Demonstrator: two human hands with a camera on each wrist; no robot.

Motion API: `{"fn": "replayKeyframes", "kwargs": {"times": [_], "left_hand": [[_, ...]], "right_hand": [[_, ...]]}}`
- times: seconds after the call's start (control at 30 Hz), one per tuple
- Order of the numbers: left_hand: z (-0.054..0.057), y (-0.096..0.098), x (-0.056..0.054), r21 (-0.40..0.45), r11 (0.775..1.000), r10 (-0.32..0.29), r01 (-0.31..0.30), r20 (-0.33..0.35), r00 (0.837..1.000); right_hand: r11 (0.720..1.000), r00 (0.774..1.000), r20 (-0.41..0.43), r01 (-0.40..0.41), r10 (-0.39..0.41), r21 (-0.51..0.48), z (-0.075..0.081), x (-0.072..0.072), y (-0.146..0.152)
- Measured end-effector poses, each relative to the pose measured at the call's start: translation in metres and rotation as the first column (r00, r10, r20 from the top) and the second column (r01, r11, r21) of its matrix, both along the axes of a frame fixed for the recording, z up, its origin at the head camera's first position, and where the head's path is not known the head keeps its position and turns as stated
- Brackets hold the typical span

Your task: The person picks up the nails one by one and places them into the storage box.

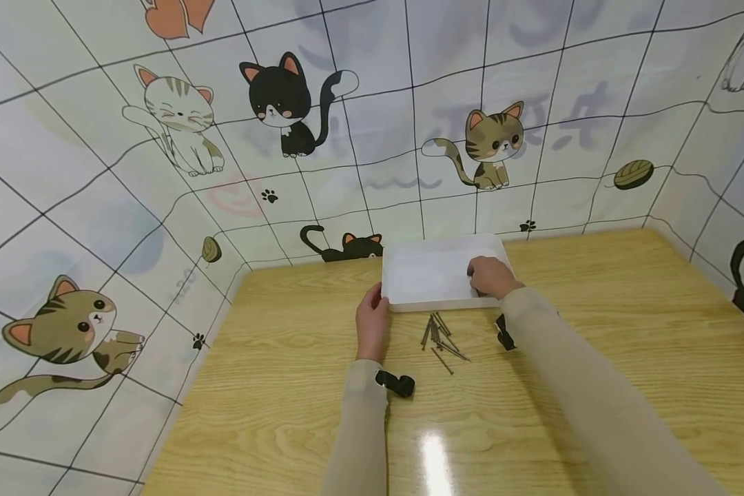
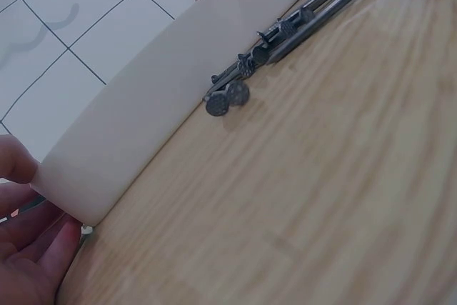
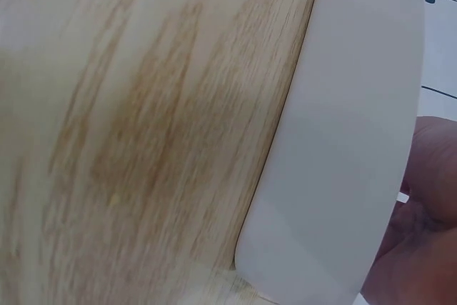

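Note:
A shallow white tray (image 1: 421, 272) stands on the wooden table against the wall. The left hand (image 1: 372, 320) holds its near left corner, thumb near the rim and fingers low along the side, as the left wrist view shows. Inside the tray at the right, the right hand (image 1: 492, 277) is curled with fingertips down. A thin dark piece like a nail peeks out under its fingers, mostly hidden. In the right wrist view, the tray's wall (image 3: 335, 133) covers part of that hand. Several nails (image 1: 437, 332) lie in a loose pile just in front of the tray, between the forearms.
The light wooden table (image 1: 273, 386) spreads around the tray. Close behind it rises a white wall (image 1: 384, 124) with a grid and cartoon cats. Black wrist straps (image 1: 397, 384) sit on both sleeves. One nail (image 1: 442, 360) lies nearest the person.

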State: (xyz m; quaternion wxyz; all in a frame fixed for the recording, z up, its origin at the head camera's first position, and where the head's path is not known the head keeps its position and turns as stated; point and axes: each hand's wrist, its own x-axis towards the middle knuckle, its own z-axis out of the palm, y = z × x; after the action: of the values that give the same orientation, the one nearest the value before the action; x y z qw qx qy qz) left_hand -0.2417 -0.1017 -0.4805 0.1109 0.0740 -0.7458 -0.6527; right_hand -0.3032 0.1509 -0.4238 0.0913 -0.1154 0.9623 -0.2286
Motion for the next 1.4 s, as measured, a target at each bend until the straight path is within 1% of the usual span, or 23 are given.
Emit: {"fn": "replayKeyframes", "kwargs": {"times": [0.2, 0.4, 0.53, 0.67, 0.8, 1.0, 1.27, 1.4], "left_hand": [[0.001, 0.000, 0.000, -0.010, 1.000, -0.001, 0.001, -0.009, 1.000], [0.001, 0.000, -0.001, -0.019, 1.000, 0.003, -0.003, 0.001, 1.000], [0.000, 0.001, -0.001, -0.024, 1.000, -0.001, 0.001, -0.001, 1.000], [0.001, 0.001, 0.000, -0.019, 1.000, -0.004, 0.004, -0.002, 1.000], [0.001, 0.001, 0.000, -0.019, 1.000, -0.008, 0.008, -0.011, 1.000], [0.000, 0.000, 0.002, -0.019, 1.000, -0.009, 0.009, -0.001, 1.000], [-0.001, 0.000, 0.002, -0.025, 1.000, -0.017, 0.017, -0.009, 1.000], [0.000, 0.000, 0.001, -0.030, 0.999, -0.017, 0.017, -0.008, 1.000]], "right_hand": [[1.000, 1.000, -0.019, -0.015, 0.015, -0.007, 0.001, 0.002, 0.001], [0.999, 0.999, -0.039, -0.027, 0.028, 0.035, -0.002, 0.001, -0.001], [0.999, 0.999, -0.046, -0.017, 0.019, 0.033, 0.001, 0.004, -0.002], [1.000, 0.997, -0.074, 0.001, -0.001, -0.004, 0.006, 0.006, -0.003], [0.998, 0.994, -0.109, 0.013, -0.020, -0.063, 0.010, 0.011, -0.005], [0.986, 0.991, -0.127, 0.026, -0.048, -0.167, 0.014, 0.026, -0.006], [0.972, 0.980, -0.188, 0.027, -0.072, -0.231, 0.015, 0.042, -0.003], [0.957, 0.977, -0.193, 0.031, -0.090, -0.289, 0.018, 0.051, -0.002]]}}
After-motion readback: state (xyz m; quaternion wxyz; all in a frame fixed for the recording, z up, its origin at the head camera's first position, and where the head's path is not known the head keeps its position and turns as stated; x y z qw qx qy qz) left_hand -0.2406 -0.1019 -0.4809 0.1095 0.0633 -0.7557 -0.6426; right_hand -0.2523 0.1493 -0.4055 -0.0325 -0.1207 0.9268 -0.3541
